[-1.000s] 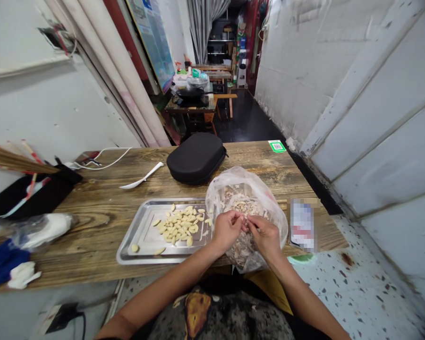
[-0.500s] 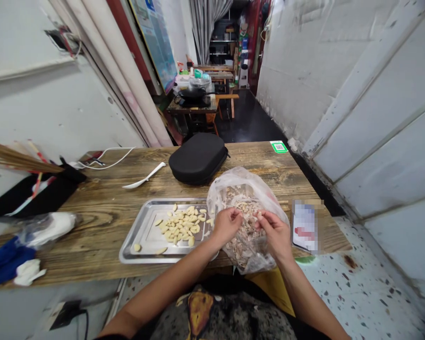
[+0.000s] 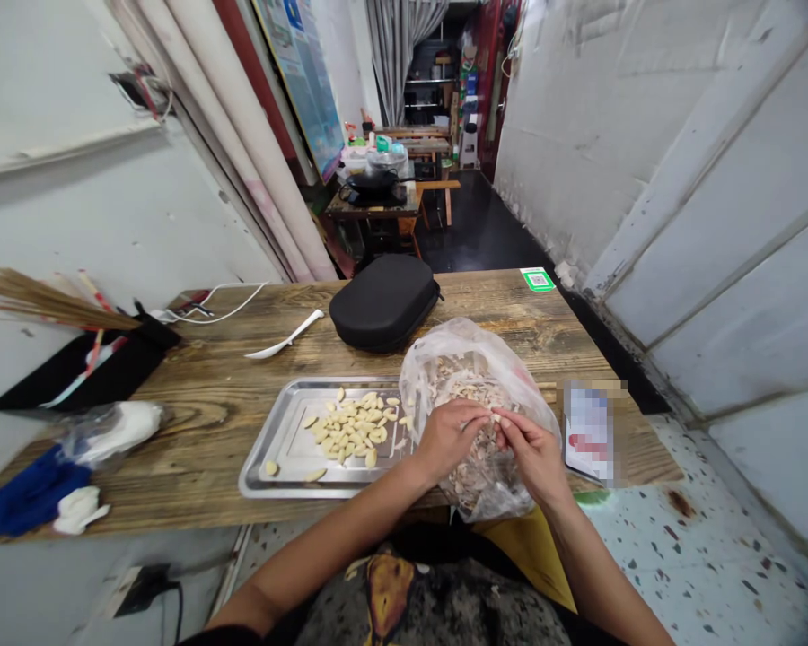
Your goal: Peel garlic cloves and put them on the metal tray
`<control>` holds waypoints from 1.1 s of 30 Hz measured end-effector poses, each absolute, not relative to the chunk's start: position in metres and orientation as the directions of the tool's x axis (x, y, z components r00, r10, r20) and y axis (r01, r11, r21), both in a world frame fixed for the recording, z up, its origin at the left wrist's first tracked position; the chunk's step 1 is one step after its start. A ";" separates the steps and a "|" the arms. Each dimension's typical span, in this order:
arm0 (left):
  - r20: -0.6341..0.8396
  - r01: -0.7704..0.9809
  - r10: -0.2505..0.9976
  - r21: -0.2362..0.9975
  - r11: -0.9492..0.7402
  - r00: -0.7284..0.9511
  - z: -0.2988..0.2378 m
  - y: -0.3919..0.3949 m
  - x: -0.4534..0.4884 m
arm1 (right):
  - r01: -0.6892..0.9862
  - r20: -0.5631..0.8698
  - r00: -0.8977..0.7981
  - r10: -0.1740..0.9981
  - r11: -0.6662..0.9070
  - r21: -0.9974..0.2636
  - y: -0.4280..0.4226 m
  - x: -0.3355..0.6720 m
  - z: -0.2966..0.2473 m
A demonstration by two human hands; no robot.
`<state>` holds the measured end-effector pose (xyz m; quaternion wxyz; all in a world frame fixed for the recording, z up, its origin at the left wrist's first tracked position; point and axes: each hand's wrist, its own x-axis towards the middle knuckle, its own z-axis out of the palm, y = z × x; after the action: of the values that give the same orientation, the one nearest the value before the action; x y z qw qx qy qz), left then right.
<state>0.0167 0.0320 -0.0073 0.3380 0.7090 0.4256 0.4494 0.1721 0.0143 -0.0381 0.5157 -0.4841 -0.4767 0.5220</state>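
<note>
A clear plastic bag (image 3: 471, 359) full of garlic skins and cloves stands at the near edge of a wooden table (image 3: 208, 404). My left hand (image 3: 448, 437) and my right hand (image 3: 535, 453) meet over the bag's mouth, fingers curled, pinching a small garlic clove (image 3: 493, 418) between them. To the left lies a steel tray (image 3: 289, 444) with several peeled garlic cloves (image 3: 350, 431) heaped near its middle.
A black zipped case (image 3: 385, 301) sits behind the bag, a white spoon (image 3: 286, 335) and a white cable (image 3: 215, 305) lie further left. A phone (image 3: 587, 432) rests right of the bag. A black holder with sticks (image 3: 87, 359), a wrapped white bundle (image 3: 118, 428) and blue cloth (image 3: 27, 498) occupy the left end.
My hands parted briefly over the bag, then came together again at its mouth. The view has shifted slightly to the right.
</note>
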 end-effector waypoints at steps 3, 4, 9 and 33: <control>0.332 0.303 0.917 0.870 -0.389 0.222 -0.007 0.032 0.016 | -0.022 0.001 -0.013 1.000 0.000 -1.000 0.013 0.172 -0.034; 0.321 0.309 0.921 0.873 -0.378 0.222 -0.007 0.032 0.016 | -0.004 0.011 -0.017 1.000 0.011 -1.000 0.013 0.172 -0.032; 0.306 0.403 0.923 0.834 -0.378 0.234 -0.005 0.029 0.018 | 0.085 0.101 -0.029 0.994 0.103 -0.991 0.010 0.172 -0.028; 0.047 0.494 0.984 0.860 -0.128 0.172 -0.017 0.033 0.012 | -0.383 -0.144 0.043 0.989 -0.117 -0.916 0.016 0.167 -0.022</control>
<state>0.0121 0.0330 -0.0173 0.3662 0.6723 0.5494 0.3346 0.1670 0.0157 -0.0220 0.5697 -0.4435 -0.3416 0.6017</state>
